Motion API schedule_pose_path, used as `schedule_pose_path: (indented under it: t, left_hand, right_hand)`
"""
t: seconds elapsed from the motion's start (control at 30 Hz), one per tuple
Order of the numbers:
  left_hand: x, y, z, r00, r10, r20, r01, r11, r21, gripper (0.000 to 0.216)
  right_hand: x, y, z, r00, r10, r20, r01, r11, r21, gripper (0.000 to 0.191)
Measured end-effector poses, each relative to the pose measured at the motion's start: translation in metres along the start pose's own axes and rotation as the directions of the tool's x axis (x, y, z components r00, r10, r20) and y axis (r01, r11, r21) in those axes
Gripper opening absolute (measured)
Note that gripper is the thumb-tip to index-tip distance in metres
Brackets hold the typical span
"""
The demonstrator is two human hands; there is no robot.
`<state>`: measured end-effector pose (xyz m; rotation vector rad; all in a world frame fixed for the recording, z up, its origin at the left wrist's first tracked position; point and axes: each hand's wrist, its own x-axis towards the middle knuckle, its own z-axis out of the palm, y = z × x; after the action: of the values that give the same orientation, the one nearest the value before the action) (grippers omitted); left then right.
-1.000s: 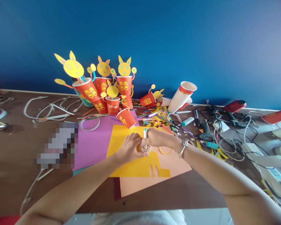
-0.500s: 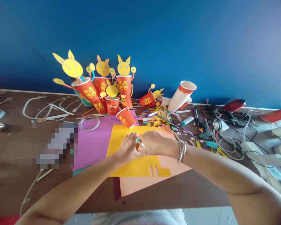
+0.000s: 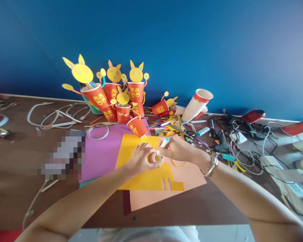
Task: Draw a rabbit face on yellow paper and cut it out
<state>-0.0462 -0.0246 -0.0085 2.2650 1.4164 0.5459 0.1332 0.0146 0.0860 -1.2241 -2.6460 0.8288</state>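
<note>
Left arm (image 3: 96, 191): bare, slanting up from the lower left corner toward the middle.
Left hand (image 3: 140, 158): curled in a grip, fingers (image 3: 142, 147) above, thumb (image 3: 154, 166) below.
Right arm (image 3: 239, 190): bare, reaching in from the lower right.
Right wrist (image 3: 205, 159): nearly straight.
Right hand (image 3: 176, 148): back upward, fingers bent in a pinch, tips close to the left hand.

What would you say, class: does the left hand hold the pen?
No: the right hand holds the teal-ended white pen, while the left hand grips a tape roll.
</note>
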Motion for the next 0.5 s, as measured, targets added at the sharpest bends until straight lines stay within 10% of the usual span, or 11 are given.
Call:
schedule_pose_path:
  t: [0.17, 0.5]
  left_hand:
    - [-0.001, 0.001, -0.001, 1.0, 0.005, -0.006, -0.005, 0.999, -0.037, 0.05]
    - [-0.001, 0.001, -0.002, 0.999, 0.029, -0.019, -0.03, 0.999, -0.026, 0.045]
  right_hand:
    - [-0.026, 0.022, 0.024, 0.924, -0.285, -0.257, 0.286, 0.958, -0.033, 0.005]
    - [-0.03, 0.027, 0.054, 0.868, -0.47, -0.159, 0.416, 0.864, -0.284, 0.012]
